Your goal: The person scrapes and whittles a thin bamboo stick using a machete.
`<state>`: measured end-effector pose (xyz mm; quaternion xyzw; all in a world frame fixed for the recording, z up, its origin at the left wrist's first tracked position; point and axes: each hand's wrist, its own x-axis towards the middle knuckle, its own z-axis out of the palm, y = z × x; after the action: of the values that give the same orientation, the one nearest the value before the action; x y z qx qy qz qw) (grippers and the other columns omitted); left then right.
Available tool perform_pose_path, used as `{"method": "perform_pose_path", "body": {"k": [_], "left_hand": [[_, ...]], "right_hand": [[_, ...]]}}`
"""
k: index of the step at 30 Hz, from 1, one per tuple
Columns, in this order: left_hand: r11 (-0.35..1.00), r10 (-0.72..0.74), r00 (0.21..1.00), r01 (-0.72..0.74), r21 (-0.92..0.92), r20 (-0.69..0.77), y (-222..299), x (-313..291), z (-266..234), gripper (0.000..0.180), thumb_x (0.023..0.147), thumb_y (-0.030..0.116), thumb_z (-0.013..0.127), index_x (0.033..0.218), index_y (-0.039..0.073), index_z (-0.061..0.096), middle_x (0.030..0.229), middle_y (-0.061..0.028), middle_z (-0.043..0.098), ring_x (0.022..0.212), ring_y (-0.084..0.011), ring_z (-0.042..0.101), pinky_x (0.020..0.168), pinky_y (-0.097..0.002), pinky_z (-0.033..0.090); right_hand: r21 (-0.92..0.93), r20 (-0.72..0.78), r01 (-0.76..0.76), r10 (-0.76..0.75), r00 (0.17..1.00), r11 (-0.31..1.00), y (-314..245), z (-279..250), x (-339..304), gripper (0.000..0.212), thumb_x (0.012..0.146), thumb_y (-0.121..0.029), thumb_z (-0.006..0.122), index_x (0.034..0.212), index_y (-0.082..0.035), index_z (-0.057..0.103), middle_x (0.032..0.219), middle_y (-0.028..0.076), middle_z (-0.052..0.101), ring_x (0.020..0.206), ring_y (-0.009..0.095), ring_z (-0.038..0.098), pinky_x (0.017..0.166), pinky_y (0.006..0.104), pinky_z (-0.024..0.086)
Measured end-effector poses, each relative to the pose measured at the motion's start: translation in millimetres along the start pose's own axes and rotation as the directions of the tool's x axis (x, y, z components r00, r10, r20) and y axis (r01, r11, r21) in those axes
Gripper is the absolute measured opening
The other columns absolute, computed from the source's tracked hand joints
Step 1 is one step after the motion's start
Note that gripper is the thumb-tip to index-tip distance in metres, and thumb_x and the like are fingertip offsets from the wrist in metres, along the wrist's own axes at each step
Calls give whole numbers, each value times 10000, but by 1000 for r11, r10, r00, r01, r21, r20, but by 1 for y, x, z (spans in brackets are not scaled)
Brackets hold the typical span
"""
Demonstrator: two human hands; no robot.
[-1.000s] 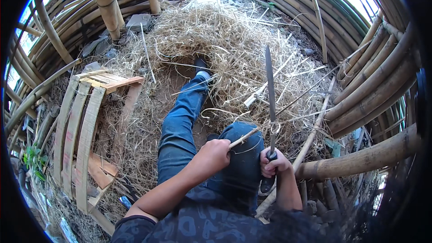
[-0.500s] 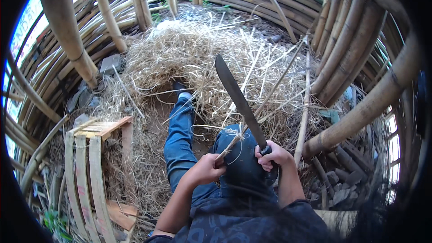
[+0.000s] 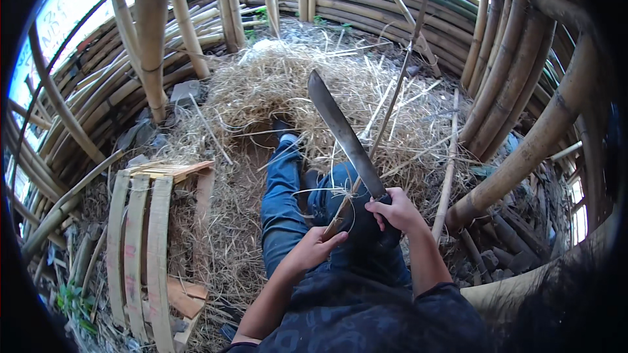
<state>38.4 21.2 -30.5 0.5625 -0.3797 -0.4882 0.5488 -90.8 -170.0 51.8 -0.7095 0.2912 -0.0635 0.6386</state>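
Rough bamboo work yard indicated: ground (image 3: 247,173) covered with pale shavings (image 3: 294,85); space bounded by stacked bamboo poles (image 3: 360,13); daylight admitted beyond; machete (image 3: 345,127) held at centre.

Partly hidden lettering stands on a pale banner (image 3: 51,28) at upper left

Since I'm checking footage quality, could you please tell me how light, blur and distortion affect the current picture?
Head view, top: daylight above the bamboo wall washes out to white; head view, edges: the wall looks bowed, and black surrounds the round image; head view, centre: the machete looks fairly sharp; head view, lower right: a dark, fuzzy patch hides detail.
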Motion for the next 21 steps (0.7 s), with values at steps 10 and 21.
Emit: {"method": "perform_pose_path", "body": {"k": [10, 21], "left_hand": [[942, -189, 974, 216, -257, 126, 17, -22, 10, 281, 1003, 345, 534, 826, 131, 496, 610, 98, 385, 470, -17, 341, 400, -203, 251], [984, -44, 988, 68, 164, -147, 20, -22, 35, 241, 932, 192, 653, 787, 71, 504, 623, 81, 410, 550, -24, 353, 480, -236, 294]], "right_hand": [[-511, -256, 342, -519, 815, 789, -15, 6, -22, 260, 704, -146, 706, 893, 17, 632, 707, 162, 644, 697, 280, 650, 656, 365, 509], [-795, -228, 222, -616, 754, 565, 15, -17, 13, 306, 639, -232, 756, 842, -71, 594, 752, 129, 650, 758, 335, 661, 695, 440, 503]]}}
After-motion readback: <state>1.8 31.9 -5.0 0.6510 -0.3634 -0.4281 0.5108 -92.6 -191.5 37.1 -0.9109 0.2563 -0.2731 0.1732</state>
